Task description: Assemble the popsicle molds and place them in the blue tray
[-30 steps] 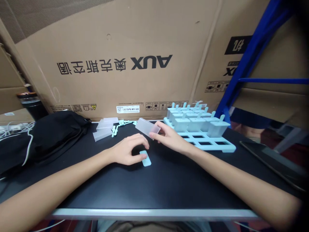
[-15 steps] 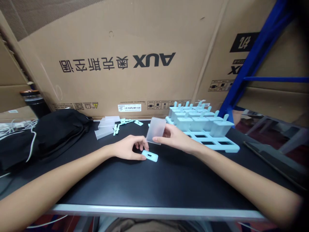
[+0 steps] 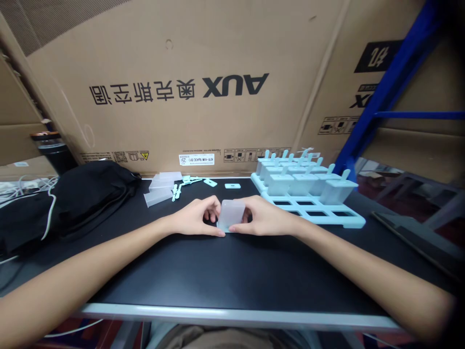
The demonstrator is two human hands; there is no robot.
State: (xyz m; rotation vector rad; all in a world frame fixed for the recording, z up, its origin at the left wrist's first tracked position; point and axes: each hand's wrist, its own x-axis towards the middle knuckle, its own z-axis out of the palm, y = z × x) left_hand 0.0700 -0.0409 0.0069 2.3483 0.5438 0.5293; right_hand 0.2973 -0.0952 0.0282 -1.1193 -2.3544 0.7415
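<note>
A translucent mould cup (image 3: 233, 213) stands upside down over a light blue lid (image 3: 222, 227) on the black table. My right hand (image 3: 259, 216) grips the cup from the right, thumb on its lower front. On the left, my left hand (image 3: 199, 217) pinches the lid's edge between thumb and fingers. Much of the lid is hidden beneath the cup. Farther back lie another blue lid (image 3: 232, 186) and a second one (image 3: 209, 182), beside small blue sticks (image 3: 176, 192) and several translucent cups (image 3: 159, 196).
A light blue rack (image 3: 348, 219) with several stick-topped moulds (image 3: 336, 192) stands at the right. Black fabric (image 3: 90, 198) and a dark cylinder (image 3: 54, 150) are at the left. A large cardboard box (image 3: 145, 53) rises behind the table; a flat dark object (image 3: 414, 242) lies far right.
My right hand has lowered the cup onto the blue lid. My left thumb and fingers stay at the lid. The lid behind the cup has come into view.
</note>
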